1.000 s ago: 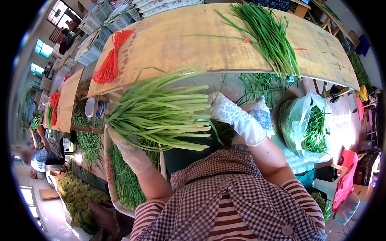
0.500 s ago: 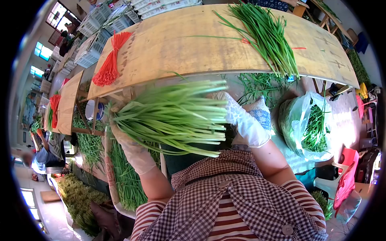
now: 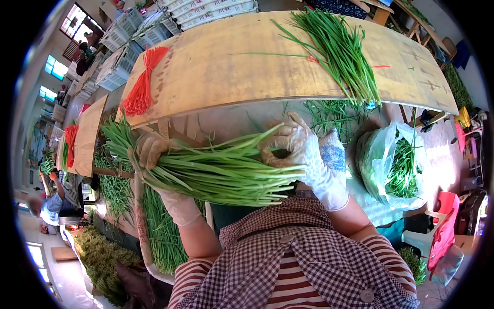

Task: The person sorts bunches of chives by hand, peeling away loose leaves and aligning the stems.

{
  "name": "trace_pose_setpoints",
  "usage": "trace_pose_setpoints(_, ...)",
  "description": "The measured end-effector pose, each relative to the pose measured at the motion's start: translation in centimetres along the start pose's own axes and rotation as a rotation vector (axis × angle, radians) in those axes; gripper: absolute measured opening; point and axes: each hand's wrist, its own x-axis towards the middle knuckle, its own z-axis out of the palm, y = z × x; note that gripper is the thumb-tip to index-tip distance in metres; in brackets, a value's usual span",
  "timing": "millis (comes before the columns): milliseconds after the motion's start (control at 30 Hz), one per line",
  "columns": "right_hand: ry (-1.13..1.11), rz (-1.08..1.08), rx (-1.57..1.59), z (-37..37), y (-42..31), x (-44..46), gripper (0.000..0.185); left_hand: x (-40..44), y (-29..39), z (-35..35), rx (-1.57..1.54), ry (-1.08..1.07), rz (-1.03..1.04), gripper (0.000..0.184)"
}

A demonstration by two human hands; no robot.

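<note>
A loose bunch of Chinese chives (image 3: 221, 172) lies crosswise in front of my body, its pale stem ends pointing right. My left hand (image 3: 150, 150), in a pale, stained glove, is closed around the leafy part. At the stem end my right hand (image 3: 298, 147), gloved in white, has its fingers curled in with the thumb below, pinching at some upper stalks. Part of what those fingers hold is hidden. On the wooden table ahead, another bunch of chives (image 3: 337, 56) lies over a red tie (image 3: 381, 66).
A bundle of red ties (image 3: 146, 82) rests at the left of the wooden table (image 3: 221, 56). Loose chives fill a container (image 3: 164, 232) below left. At right stand a plastic bag of greens (image 3: 393, 170) and a chair (image 3: 437, 226). White crates (image 3: 116, 67) are stacked behind.
The bunch has stopped blurring and sits slightly lower. My left hand now shows over its leaves, which stick out further left. The right hand has come up, its fingers curling at the stems.
</note>
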Motion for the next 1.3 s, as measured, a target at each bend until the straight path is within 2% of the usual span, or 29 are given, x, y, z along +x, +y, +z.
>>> trace_pose_setpoints(133, 0.03, 0.12, 0.288, 0.2, 0.6, -1.0, 0.015, -0.1, -0.6, 0.2, 0.048, -0.075, -0.032, 0.021)
trace_pose_setpoints(233, 0.056, 0.188, 0.275, -0.1, 1.1, -2.2, 0.011, -0.1, -0.1, 0.7, 0.008, -0.192, -0.122, 0.022)
trace_pose_setpoints(267, 0.072, 0.227, 0.257, -0.1, 1.5, -2.7, 0.01, -0.2, 0.3, 0.6, 0.073, -0.215, -0.094, 0.02)
trace_pose_setpoints(300, 0.083, 0.208, 0.216, 0.4, 3.2, -3.6, 0.009, -0.3, 0.8, 0.3, 0.138, -0.238, -0.065, 0.019)
trace_pose_setpoints(333, 0.013, 0.385, 0.161, -1.1, 2.9, -3.7, 0.011, -0.4, 0.9, 0.4, 0.206, -0.259, -0.034, 0.019)
trace_pose_setpoints(400, 0.087, 0.639, -0.037, 0.2, 7.0, -5.7, 0.02, -0.5, 1.4, 0.8, 0.162, -0.27, -0.048, 0.019)
trace_pose_setpoints(467, -0.201, 0.774, -0.45, 0.8, 12.5, -7.0, 0.03, -0.4, 2.6, 0.9, 0.104, -0.294, -0.073, 0.022)
trace_pose_setpoints(500, -0.22, 0.851, -0.411, 0.6, 12.9, -7.2, 0.026, -0.6, 2.0, 1.3, 0.085, -0.272, -0.026, 0.021)
trace_pose_setpoints(567, -0.108, 0.668, 0.116, 1.2, 13.2, -7.7, 0.025, -0.8, 1.9, 1.2, 0.026, -0.254, 0.003, 0.016)
trace_pose_setpoints(633, -0.156, 0.668, 0.661, -1.4, 6.1, -4.0, 0.026, -1.2, 2.1, 0.7, 0.032, -0.247, -0.012, 0.009)
trace_pose_setpoints(667, -0.248, 0.48, 0.887, -1.0, 5.5, -3.6, 0.028, -1.5, 2.5, 0.3, 0.031, -0.247, -0.018, 0.008)
trace_pose_setpoints(733, -0.398, 0.578, 1.055, -1.5, 1.8, -2.3, 0.027, -2.0, 3.8, -0.8, -0.012, -0.242, -0.05, 0.012)
trace_pose_setpoints(767, -0.401, 0.592, 1.001, -1.6, 0.9, -1.9, 0.025, -2.5, 4.9, -1.8, -0.093, -0.238, -0.082, 0.015)
trace_pose_setpoints(800, -0.406, 0.606, 0.948, -1.6, 0.3, -1.6, 0.023, -3.2, 6.3, -3.1, -0.255, -0.221, -0.141, 0.019)
trace_pose_setpoints(833, -0.325, 0.46, 0.851, -1.0, 0.3, -1.6, 0.022, -4.4, 8.1, -4.3, -0.727, -0.162, -0.259, 0.023)
trace_pose_setpoints(867, -0.245, 0.317, 0.751, -0.2, 0.6, -1.7, 0.021, -5.7, 9.7, -5.7, -1.603, 0.013, -0.4, 0.027)
trace_pose_setpoints(900, -0.163, 0.175, 0.649, 0.3, 0.6, -1.7, 0.019, -6.8, 11.2, -6.9, -1.958, 0.149, -0.437, 0.031)
trace_pose_setpoints(1000, -0.152, 0.483, 0.737, -1.4, -1.7, -0.9, 0.017, -8.4, 13.0, -9.0, -2.223, 0.282, -0.41, 0.04)
trace_pose_setpoints(1033, -0.037, 0.296, 0.515, -1.2, -1.4, -1.0, 0.019, -8.5, 13.1, -9.2, -2.352, 0.28, -0.379, 0.04)
trace_pose_setpoints(1133, -0.03, 0.021, 0.424, -0.4, -0.9, -0.9, 0.019, -8.3, 12.6, -10.1, -2.838, 0.165, -0.301, 0.041)
trace_pose_setpoints(1167, -0.134, 0.034, 0.499, -0.2, -1.2, -0.8, 0.019, -8.2, 12.3, -10.4, -2.957, 0.121, -0.272, 0.041)
trace_pose_setpoints(1200, -0.221, 0.283, 0.697, 0.8, -1.6, -1.0, 0.02, -8.1, 12.0, -10.7, -3.065, 0.082, -0.246, 0.042)
trace_pose_setpoints(1300, -0.345, 0.245, 0.581, 1.9, -1.7, -0.8, 0.022, -8.0, 11.1, -11.2, -3.405, -0.015, -0.174, 0.043)
